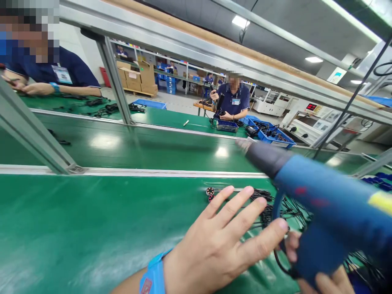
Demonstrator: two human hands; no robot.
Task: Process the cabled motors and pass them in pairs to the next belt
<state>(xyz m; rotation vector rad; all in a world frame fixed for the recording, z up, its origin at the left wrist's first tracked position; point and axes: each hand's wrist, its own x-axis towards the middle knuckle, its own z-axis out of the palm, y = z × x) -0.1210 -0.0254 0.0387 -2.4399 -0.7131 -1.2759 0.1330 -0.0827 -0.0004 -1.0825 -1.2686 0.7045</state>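
Green worktop (92,228) is strewn with cables (261,195). Above, a blue heat gun (321,183) is held, its handle (321,249) enclosed by the right hand (332,282); judged rigid and fairly heavy, it is best gripped there, not at the nozzle (244,143). The left hand (214,241) is spread, apparently empty.

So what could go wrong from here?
If the heat gun is hot, swinging its nozzle down might burn the left hand, spread bare nearby. The cables lie loose on the table, so they might get scorched or snag on the heat gun.
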